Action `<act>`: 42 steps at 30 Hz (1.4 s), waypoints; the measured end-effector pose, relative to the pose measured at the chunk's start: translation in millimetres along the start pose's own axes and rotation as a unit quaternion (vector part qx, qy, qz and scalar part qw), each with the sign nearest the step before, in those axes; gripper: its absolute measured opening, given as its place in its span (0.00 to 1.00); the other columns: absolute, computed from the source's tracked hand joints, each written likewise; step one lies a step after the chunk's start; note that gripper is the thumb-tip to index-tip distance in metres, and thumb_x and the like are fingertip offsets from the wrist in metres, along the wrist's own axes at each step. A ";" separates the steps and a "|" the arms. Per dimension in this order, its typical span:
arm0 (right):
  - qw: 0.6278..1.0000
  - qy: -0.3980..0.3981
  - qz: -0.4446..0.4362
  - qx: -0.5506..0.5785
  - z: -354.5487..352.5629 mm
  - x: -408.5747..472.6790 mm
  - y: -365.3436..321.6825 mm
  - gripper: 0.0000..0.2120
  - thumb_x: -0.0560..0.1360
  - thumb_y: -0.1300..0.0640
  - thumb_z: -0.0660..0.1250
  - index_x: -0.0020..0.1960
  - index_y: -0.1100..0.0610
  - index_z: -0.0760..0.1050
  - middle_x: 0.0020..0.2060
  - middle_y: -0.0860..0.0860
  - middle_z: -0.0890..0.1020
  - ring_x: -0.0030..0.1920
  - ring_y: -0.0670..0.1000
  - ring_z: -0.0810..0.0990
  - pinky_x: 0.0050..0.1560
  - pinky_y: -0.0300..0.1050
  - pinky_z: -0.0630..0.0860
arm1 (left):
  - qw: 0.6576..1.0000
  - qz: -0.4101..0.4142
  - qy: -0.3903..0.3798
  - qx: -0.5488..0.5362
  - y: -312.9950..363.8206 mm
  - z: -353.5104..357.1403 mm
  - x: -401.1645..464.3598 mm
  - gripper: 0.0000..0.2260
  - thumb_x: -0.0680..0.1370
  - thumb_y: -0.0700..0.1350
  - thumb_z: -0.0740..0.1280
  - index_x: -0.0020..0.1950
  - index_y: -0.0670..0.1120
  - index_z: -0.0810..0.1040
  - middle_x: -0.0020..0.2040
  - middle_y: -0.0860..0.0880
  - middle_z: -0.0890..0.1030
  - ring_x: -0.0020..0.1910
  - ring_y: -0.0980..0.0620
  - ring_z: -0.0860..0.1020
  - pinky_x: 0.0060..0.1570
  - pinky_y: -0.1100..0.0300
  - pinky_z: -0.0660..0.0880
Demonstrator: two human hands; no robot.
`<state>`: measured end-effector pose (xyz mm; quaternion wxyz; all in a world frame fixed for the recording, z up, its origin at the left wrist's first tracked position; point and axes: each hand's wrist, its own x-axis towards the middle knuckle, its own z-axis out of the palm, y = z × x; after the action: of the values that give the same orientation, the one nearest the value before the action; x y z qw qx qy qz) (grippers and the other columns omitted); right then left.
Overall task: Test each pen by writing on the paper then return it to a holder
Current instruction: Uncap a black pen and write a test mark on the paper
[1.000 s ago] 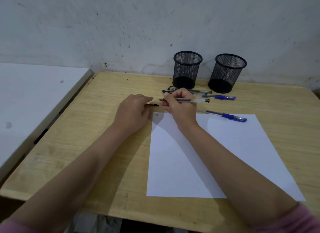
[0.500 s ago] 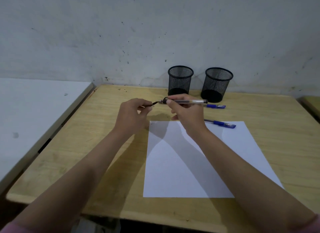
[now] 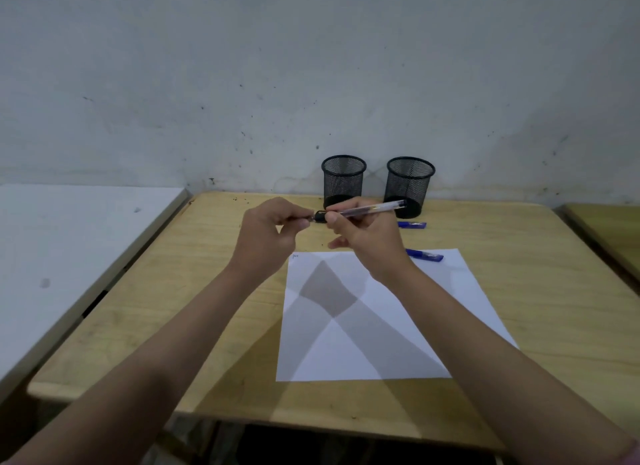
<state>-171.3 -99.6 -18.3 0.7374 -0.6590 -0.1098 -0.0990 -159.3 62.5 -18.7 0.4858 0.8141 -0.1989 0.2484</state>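
Both hands raised above the wooden desk (image 3: pixel 194 312), over the far edge of the white paper (image 3: pixel 363 347). Right hand (image 3: pixel 367 243) grips a clear-barrelled pen (image 3: pixel 367 209), held nearly level, its back end pointing toward the right mesh holder (image 3: pixel 410 184). Left hand (image 3: pixel 266 236) pinches something small and dark, apparently a black pen cap (image 3: pixel 319 217), at the pen's front end; whether it is seated on the pen, cannot tell. Left mesh holder (image 3: pixel 343 180) stands just beside the right one, both at the wall beyond the paper. One blue-capped pen (image 3: pixel 424 255) lies across the paper's far right corner; another blue pen (image 3: pixel 412 225) lies between it and the right holder. Faint ink mark (image 3: pixel 295 256) at the paper's far left corner.
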 end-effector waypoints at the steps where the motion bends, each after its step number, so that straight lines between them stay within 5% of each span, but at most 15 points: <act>1: 1.000 -0.007 -0.005 0.017 -0.4 -1.1 -2.7 0.03 0.73 0.68 0.69 0.44 0.62 0.78 0.33 0.54 0.78 0.32 0.44 0.78 0.32 0.40 0.80 | 1.000 0.012 0.007 0.003 3.8 -0.9 -0.5 0.08 0.70 0.32 0.70 0.45 0.42 0.83 0.37 0.53 0.80 0.39 0.61 0.78 0.43 0.71 0.71; 6: 0.998 -0.027 -0.021 0.058 -2.7 0.7 -10.1 0.04 0.74 0.69 0.66 0.43 0.62 0.76 0.28 0.45 0.80 0.33 0.43 0.79 0.36 0.41 0.81 | 0.997 0.071 0.032 0.019 18.7 -1.0 2.0 0.07 0.69 0.33 0.68 0.43 0.40 0.82 0.36 0.47 0.79 0.37 0.61 0.76 0.40 0.71 0.70; 11: 0.997 -0.010 -0.022 0.071 -1.4 7.7 -17.1 0.04 0.75 0.68 0.65 0.42 0.62 0.76 0.31 0.50 0.79 0.34 0.45 0.78 0.37 0.40 0.80 | 0.996 0.076 0.040 0.024 26.7 0.6 11.7 0.07 0.69 0.31 0.68 0.43 0.39 0.82 0.36 0.47 0.80 0.37 0.64 0.76 0.39 0.74 0.69; 13: 0.998 0.008 0.036 0.055 0.8 10.0 -20.7 0.04 0.75 0.62 0.67 0.42 0.61 0.77 0.33 0.53 0.78 0.33 0.45 0.78 0.36 0.41 0.81 | 0.998 0.041 0.029 0.025 25.4 0.3 18.6 0.07 0.70 0.31 0.68 0.43 0.41 0.83 0.37 0.49 0.80 0.37 0.65 0.77 0.39 0.75 0.69; 16: 0.990 0.049 0.120 -0.062 0.0 14.2 -28.2 0.17 0.72 0.49 0.70 0.41 0.64 0.78 0.30 0.52 0.78 0.26 0.40 0.76 0.33 0.40 0.80 | 0.999 0.006 0.037 0.038 18.0 1.7 32.6 0.07 0.71 0.33 0.69 0.44 0.44 0.83 0.38 0.53 0.80 0.36 0.65 0.77 0.39 0.75 0.69; 18: 0.980 0.080 0.022 -0.178 -3.8 19.5 -29.1 0.15 0.70 0.50 0.73 0.39 0.63 0.78 0.27 0.49 0.77 0.24 0.40 0.73 0.30 0.37 0.75 | 0.998 -0.003 0.037 0.057 12.7 2.4 42.0 0.06 0.71 0.35 0.70 0.44 0.45 0.83 0.39 0.51 0.81 0.36 0.63 0.76 0.40 0.76 0.69; 21: 0.909 0.077 -0.209 -0.354 -11.2 29.8 -30.9 0.10 0.65 0.55 0.76 0.42 0.57 0.79 0.36 0.48 0.80 0.39 0.46 0.78 0.42 0.43 0.74 | 0.998 -0.004 0.022 0.065 10.0 5.2 51.8 0.06 0.71 0.36 0.70 0.45 0.44 0.83 0.42 0.48 0.82 0.39 0.60 0.77 0.42 0.76 0.69; 24: 0.840 0.032 -0.238 -0.487 -23.0 52.6 -30.7 0.11 0.67 0.54 0.74 0.49 0.54 0.80 0.46 0.47 0.83 0.49 0.54 0.77 0.53 0.52 0.69 | 0.998 0.009 0.008 0.059 12.3 9.8 62.0 0.06 0.71 0.36 0.70 0.45 0.44 0.83 0.42 0.46 0.83 0.39 0.60 0.78 0.42 0.76 0.68; 28: 0.799 0.029 -0.304 -0.517 -31.9 80.8 -31.1 0.09 0.67 0.58 0.74 0.47 0.54 0.82 0.38 0.49 0.85 0.41 0.56 0.81 0.46 0.48 0.64 | 0.996 0.066 0.016 0.063 9.6 15.4 80.2 0.08 0.72 0.37 0.70 0.51 0.43 0.82 0.44 0.46 0.83 0.41 0.56 0.79 0.43 0.77 0.68; 33: 0.886 0.068 -0.225 -0.399 -44.7 119.0 -44.5 0.30 0.69 0.62 0.73 0.69 0.47 0.69 0.38 0.43 0.81 0.33 0.45 0.81 0.43 0.41 0.77 | 0.996 0.023 0.055 0.071 -11.6 35.4 99.0 0.17 0.75 0.44 0.68 0.63 0.42 0.74 0.56 0.46 0.78 0.51 0.52 0.78 0.50 0.67 0.70; 38: 0.921 0.140 -0.213 -0.295 -48.9 163.9 -37.1 0.32 0.69 0.63 0.74 0.69 0.49 0.68 0.38 0.41 0.77 0.31 0.41 0.81 0.38 0.34 0.78 | 0.992 -0.027 -0.028 0.123 -35.2 67.5 113.4 0.21 0.76 0.49 0.66 0.65 0.39 0.72 0.62 0.42 0.77 0.62 0.47 0.74 0.59 0.63 0.66; 42: 0.932 0.119 -0.174 -0.295 -47.9 182.7 -12.2 0.39 0.67 0.62 0.74 0.71 0.44 0.61 0.37 0.51 0.78 0.36 0.49 0.81 0.43 0.40 0.78 | 0.989 -0.041 -0.053 0.135 -48.0 86.4 117.6 0.15 0.78 0.48 0.63 0.53 0.34 0.75 0.51 0.36 0.79 0.46 0.40 0.78 0.50 0.49 0.74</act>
<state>1.4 -148.7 41.6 0.4889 -0.8008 -0.1001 -0.3313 -20.1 -2.5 -16.6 0.3696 0.8917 -0.1554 0.2098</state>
